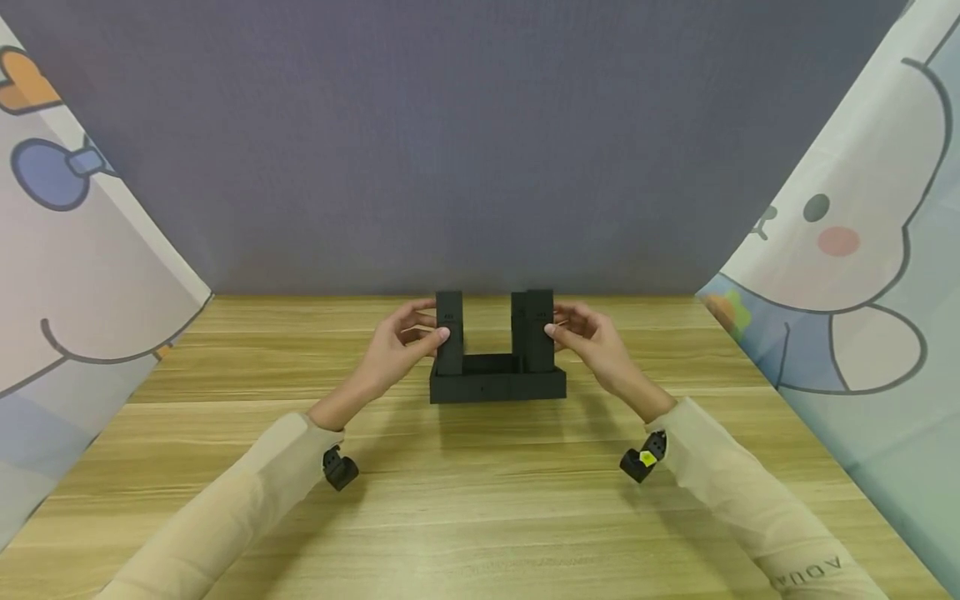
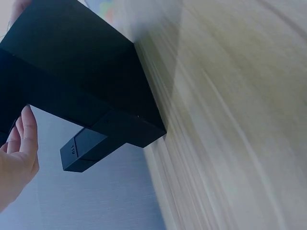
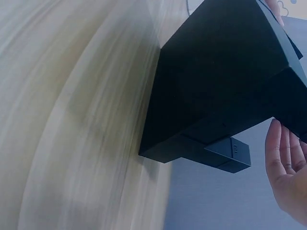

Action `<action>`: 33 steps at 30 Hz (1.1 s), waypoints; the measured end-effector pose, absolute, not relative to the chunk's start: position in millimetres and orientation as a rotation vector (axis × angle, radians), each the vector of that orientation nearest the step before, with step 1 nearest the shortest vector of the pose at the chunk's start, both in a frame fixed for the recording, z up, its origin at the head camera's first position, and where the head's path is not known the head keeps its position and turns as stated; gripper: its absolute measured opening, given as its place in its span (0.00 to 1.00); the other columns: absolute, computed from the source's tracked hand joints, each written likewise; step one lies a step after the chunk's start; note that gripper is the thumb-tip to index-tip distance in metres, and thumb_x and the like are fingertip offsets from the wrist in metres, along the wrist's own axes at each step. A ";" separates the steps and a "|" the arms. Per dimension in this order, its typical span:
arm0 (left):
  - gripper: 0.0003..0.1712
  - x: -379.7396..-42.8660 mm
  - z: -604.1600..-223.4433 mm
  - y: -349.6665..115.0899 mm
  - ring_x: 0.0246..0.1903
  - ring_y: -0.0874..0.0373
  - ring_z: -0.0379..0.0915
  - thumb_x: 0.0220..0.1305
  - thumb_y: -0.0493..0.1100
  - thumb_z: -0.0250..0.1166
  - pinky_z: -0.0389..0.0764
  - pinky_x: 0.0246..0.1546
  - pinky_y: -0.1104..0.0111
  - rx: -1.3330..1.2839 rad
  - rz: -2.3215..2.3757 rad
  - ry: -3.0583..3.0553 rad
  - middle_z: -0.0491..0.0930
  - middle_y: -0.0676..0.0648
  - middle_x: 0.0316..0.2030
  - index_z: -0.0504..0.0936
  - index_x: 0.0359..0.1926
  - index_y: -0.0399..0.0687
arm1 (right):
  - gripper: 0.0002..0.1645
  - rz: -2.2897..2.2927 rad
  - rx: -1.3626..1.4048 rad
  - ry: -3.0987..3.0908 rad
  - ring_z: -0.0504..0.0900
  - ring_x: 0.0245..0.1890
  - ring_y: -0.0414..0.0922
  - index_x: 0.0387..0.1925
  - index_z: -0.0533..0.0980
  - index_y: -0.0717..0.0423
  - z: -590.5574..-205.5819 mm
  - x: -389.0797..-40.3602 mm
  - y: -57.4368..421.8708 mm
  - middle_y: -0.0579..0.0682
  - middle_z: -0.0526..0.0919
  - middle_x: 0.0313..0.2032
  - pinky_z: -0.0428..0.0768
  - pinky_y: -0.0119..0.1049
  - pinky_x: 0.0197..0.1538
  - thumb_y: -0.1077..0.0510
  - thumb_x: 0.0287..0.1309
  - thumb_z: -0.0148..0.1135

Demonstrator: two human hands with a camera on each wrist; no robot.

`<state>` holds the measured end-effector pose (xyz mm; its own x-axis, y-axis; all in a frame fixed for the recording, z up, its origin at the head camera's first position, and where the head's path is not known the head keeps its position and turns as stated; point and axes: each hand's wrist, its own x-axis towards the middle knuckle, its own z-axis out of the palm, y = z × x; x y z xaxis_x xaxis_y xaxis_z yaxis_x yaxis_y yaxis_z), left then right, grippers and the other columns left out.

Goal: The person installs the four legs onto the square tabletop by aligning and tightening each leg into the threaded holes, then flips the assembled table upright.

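Observation:
A low black open tray (image 1: 498, 388) sits on the wooden table, and tall narrow black boxes rise from it. My left hand (image 1: 396, 340) holds the left upright box (image 1: 450, 333), thumb on its front face and fingers round its outer side. On the other side my right hand (image 1: 588, 337) grips the right upright box (image 1: 539, 333) in the same way. Another black upright (image 1: 518, 329) stands just behind that one, mostly hidden. In the left wrist view the left hand's fingers (image 2: 29, 132) reach behind the dark box; the right wrist view has the right hand's fingers (image 3: 274, 148) likewise.
The light wooden table (image 1: 495, 500) reaches back to a grey-blue panel (image 1: 465, 150). Cloths printed with cartoon figures hang at the left (image 1: 97, 275) and right (image 1: 847, 275). Small black wrist cameras (image 1: 341, 469) hang beneath both sleeves.

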<state>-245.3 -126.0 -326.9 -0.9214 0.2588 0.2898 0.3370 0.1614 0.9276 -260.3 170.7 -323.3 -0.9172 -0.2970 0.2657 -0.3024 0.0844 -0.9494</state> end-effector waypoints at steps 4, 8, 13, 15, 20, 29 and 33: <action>0.29 -247.4 -325.8 -126.2 0.36 0.58 0.77 0.61 0.41 0.61 0.81 0.34 0.67 -0.584 -1.927 -2.334 0.74 0.37 0.47 0.64 0.62 0.45 | 0.25 2.035 0.611 -2.308 0.78 0.34 0.36 0.57 0.65 0.69 -321.0 -262.0 169.5 0.46 0.76 0.38 0.81 0.36 0.39 0.63 0.59 0.57; 0.28 -250.1 -324.9 -126.3 0.35 0.60 0.77 0.62 0.41 0.60 0.81 0.34 0.68 -0.568 -1.932 -2.332 0.73 0.37 0.47 0.64 0.62 0.46 | 0.27 2.001 0.602 -2.311 0.78 0.35 0.37 0.58 0.65 0.64 -320.5 -264.5 168.7 0.45 0.77 0.39 0.81 0.36 0.38 0.59 0.59 0.58; 0.28 -254.4 -322.3 -125.2 0.36 0.60 0.77 0.62 0.44 0.60 0.81 0.35 0.69 -0.499 -1.941 -2.353 0.73 0.37 0.50 0.65 0.62 0.49 | 0.26 1.971 0.606 -2.270 0.79 0.35 0.37 0.58 0.66 0.60 -321.2 -267.8 166.9 0.41 0.79 0.38 0.80 0.33 0.37 0.57 0.59 0.59; 0.28 -255.8 -321.1 -124.5 0.38 0.59 0.77 0.62 0.45 0.61 0.81 0.35 0.69 -0.467 -1.951 -2.361 0.73 0.38 0.51 0.65 0.62 0.50 | 0.26 1.961 0.612 -2.256 0.79 0.36 0.37 0.58 0.66 0.60 -321.8 -269.1 166.3 0.40 0.79 0.39 0.80 0.32 0.37 0.57 0.59 0.58; 0.29 -259.4 -318.7 -122.5 0.40 0.58 0.76 0.61 0.46 0.61 0.81 0.36 0.68 -0.418 -1.985 -2.365 0.73 0.40 0.52 0.65 0.63 0.51 | 0.27 1.957 0.641 -2.254 0.78 0.38 0.36 0.59 0.65 0.60 -321.4 -272.1 166.4 0.41 0.78 0.42 0.80 0.33 0.39 0.58 0.60 0.58; 0.29 -268.8 -317.9 -120.2 0.42 0.54 0.76 0.61 0.47 0.61 0.80 0.42 0.59 -0.369 -2.045 -2.307 0.73 0.40 0.52 0.66 0.63 0.51 | 0.32 1.937 0.697 -2.378 0.78 0.44 0.35 0.65 0.59 0.53 -317.4 -272.2 169.4 0.57 0.69 0.57 0.79 0.30 0.42 0.59 0.61 0.56; 0.29 -271.9 -317.6 -119.8 0.44 0.55 0.75 0.61 0.48 0.60 0.79 0.45 0.55 -0.347 -2.066 -2.301 0.74 0.41 0.52 0.65 0.63 0.53 | 0.31 1.917 0.650 -2.416 0.77 0.46 0.36 0.65 0.60 0.51 -315.6 -273.9 167.8 0.58 0.68 0.58 0.78 0.30 0.44 0.57 0.61 0.56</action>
